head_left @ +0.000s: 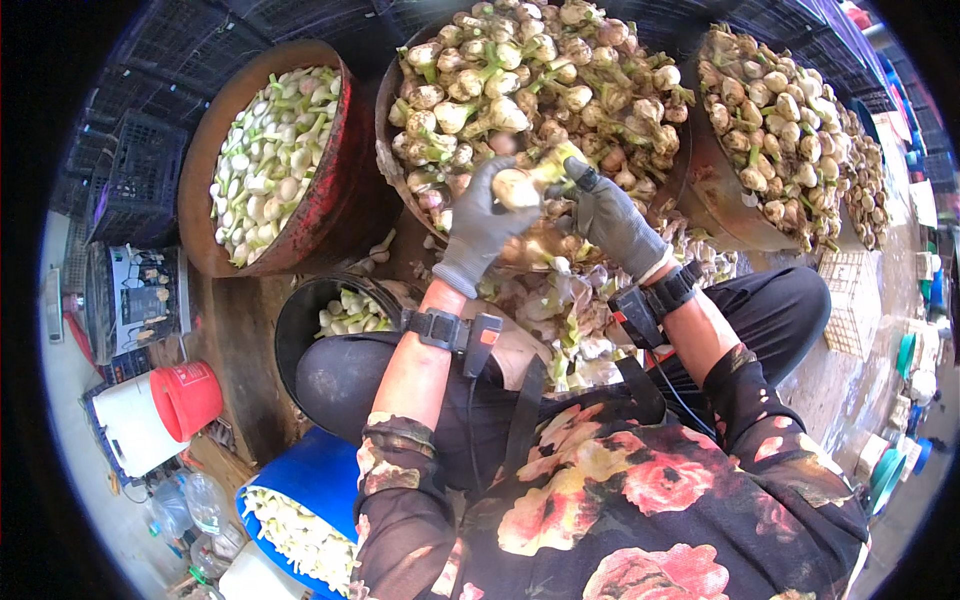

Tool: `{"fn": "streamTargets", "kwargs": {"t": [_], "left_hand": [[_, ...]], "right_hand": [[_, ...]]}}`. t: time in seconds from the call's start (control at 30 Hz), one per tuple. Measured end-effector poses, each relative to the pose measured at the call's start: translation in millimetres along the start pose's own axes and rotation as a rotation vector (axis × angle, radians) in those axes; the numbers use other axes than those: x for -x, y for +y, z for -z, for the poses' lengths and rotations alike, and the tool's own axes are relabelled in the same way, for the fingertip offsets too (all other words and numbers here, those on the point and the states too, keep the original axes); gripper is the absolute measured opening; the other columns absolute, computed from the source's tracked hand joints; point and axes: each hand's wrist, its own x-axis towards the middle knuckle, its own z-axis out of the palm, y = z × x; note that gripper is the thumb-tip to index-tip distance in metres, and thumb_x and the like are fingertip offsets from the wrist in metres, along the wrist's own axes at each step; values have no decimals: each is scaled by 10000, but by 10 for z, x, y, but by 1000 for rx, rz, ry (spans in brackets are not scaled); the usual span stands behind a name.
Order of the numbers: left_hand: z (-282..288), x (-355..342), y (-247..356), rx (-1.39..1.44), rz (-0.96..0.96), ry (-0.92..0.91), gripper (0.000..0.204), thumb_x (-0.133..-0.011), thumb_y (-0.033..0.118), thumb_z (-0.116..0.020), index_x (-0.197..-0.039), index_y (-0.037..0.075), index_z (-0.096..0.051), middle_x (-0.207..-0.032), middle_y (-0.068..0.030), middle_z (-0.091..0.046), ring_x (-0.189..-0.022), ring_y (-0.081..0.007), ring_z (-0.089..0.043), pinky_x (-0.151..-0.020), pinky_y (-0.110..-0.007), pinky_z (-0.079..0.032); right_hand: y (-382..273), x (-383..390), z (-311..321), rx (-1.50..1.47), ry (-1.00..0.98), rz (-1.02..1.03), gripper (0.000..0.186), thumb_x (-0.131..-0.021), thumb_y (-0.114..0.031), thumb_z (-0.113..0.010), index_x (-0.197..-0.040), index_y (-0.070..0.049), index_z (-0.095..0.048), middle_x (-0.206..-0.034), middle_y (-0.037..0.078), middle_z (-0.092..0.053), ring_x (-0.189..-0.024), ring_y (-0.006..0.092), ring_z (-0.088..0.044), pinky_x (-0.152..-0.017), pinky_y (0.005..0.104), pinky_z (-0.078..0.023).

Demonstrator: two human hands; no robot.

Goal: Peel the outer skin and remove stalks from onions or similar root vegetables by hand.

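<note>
Both my hands wear grey gloves and are raised over a large round tub (388, 140) heaped with unpeeled garlic (505, 60). My left hand (478, 232) is closed around a garlic bulb (516, 189), its pale round face toward me. From the bulb a yellow-green stem (552, 166) slants up to the right. The fingertips of my right hand (612, 222) close on that stem; some of its fingers are hidden behind the bulb. Loose skins and leaf scraps (565, 320) lie in a pile below my hands, between my legs.
A rusty red drum (335, 170) at left holds trimmed white bulbs. By my left knee stands a black bucket (292, 330) with more bulbs. At right is another tub (725, 195) of unpeeled garlic. A blue container (325, 460), red bucket (187, 400) and white crate (850, 300) stand around me.
</note>
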Motion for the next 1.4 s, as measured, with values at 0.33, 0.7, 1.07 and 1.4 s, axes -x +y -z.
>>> {"fn": "streamTargets", "kwargs": {"t": [0.33,0.7,1.07,1.4], "left_hand": [[28,-19,-73,-19,-85,-21,666,-654,58,-708,-1243,1,-404,-1212,-111,-457,-1149,-191,-418,-998,-296,-300],[44,28,-37,-27,-67,-18,590,-734,159,-675,-1238,-6,-419,-1230,-111,-461,-1135,-167,-424,-987,-277,-313],[71,91,-290,992,395,-82,424,-881,343,-482,-1162,27,-495,-1062,-91,-584,-1005,-204,-552,-889,-354,-445],[-52,86,-68,128,275,235,376,-846,367,-533,-995,22,-551,-859,-14,-572,-743,-106,-529,-659,-239,-440]], "right_hand": [[79,-96,154,1261,-82,625,286,-683,20,-566,-957,-40,-623,-805,156,-625,-700,275,-607,-636,339,-477],[75,-78,79,1450,-5,794,243,-795,50,-429,-910,2,-637,-739,16,-632,-655,76,-566,-573,213,-446],[224,-60,105,1184,92,756,193,-697,-36,-621,-884,-79,-638,-872,97,-652,-808,213,-628,-709,298,-485],[267,-78,59,858,106,411,107,-778,-76,-622,-881,-49,-626,-741,31,-620,-680,133,-566,-635,294,-457]]}}
